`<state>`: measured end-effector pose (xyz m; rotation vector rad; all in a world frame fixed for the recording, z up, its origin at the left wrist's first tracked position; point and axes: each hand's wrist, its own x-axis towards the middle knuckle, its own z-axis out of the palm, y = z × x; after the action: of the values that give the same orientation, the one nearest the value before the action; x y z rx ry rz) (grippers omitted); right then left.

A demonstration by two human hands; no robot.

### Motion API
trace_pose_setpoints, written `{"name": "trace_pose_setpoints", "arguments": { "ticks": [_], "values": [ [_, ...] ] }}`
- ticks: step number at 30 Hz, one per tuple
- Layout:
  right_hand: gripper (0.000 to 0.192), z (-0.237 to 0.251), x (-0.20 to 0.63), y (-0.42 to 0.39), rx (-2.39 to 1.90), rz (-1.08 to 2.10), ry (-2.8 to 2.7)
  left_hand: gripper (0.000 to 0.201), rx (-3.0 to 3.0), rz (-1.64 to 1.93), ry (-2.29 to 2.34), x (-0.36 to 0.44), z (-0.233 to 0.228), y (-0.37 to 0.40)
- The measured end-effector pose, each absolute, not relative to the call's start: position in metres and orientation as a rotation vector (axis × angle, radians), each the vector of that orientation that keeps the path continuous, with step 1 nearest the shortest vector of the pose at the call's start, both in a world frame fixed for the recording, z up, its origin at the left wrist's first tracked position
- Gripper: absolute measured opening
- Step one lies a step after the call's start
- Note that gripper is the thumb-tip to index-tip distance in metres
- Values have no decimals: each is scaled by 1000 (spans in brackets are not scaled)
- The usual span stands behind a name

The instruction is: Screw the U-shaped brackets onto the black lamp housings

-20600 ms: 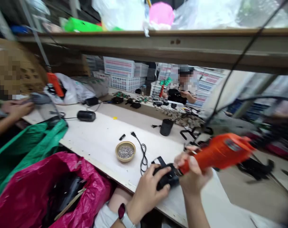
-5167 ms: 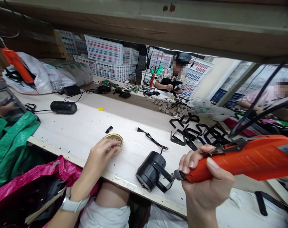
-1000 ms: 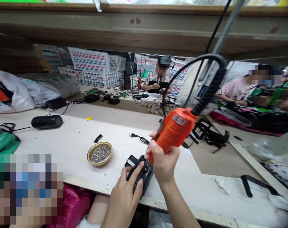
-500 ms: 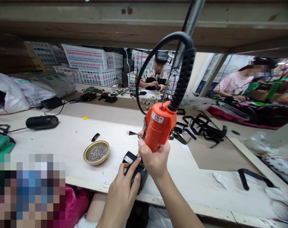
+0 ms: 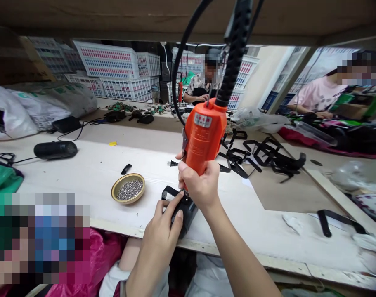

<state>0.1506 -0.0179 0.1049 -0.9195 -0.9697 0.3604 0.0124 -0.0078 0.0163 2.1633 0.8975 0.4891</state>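
Orange power screwdriver [image 5: 203, 138] held upright over a black housing [image 5: 183, 210] at the near edge of the workbench [image 5: 268, 214].

The right hand [image 5: 198, 185] is wrapped tight round the screwdriver's lower body, tip down on the housing — the left hand [image 5: 161, 235] curls over that housing, fingers pressed to its top. Just left sits a shallow brass-coloured bowl [image 5: 128, 190] holding a heap of small silvery screws [image 5: 130, 189]. Black brackets [image 5: 262, 154] lie piled further back; white crates [image 5: 113, 68] are stacked behind.

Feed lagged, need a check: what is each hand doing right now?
Left hand: closed on the black lamp housing, steadying it on the table.
Right hand: closed around the orange electric screwdriver, held upright over the housing.
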Motion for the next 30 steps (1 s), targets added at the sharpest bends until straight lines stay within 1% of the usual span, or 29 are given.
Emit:
{"name": "trace_pose_setpoints", "arguments": {
  "ticks": [4, 8, 13, 18, 24, 27, 30],
  "values": [
    [15, 108, 150, -14, -912, 413, -995, 48, 2126, 491, 900, 12, 18, -10],
    [17, 108, 147, -16, -950, 420, -986, 46, 2112, 535, 895, 13, 16, -12],
    [13, 103, 147, -18, -927, 428, -974, 44, 2110, 574, 850, 13, 15, -9],
    [20, 101, 150, -11, -931, 426, -983, 45, 2089, 599, 824, 12, 17, -4],
    [30, 104, 152, -10, -865, 539, -915, 46, 2053, 726, 759, 5, 6, -8],
    [31, 100, 165, -23, -811, 504, -822, 47, 2075, 767, 755, 1, -2, -12],
    [37, 92, 188, -48, -958, 314, -703, 52, 2036, 774, 752, -4, -10, -14]
  ]
}}
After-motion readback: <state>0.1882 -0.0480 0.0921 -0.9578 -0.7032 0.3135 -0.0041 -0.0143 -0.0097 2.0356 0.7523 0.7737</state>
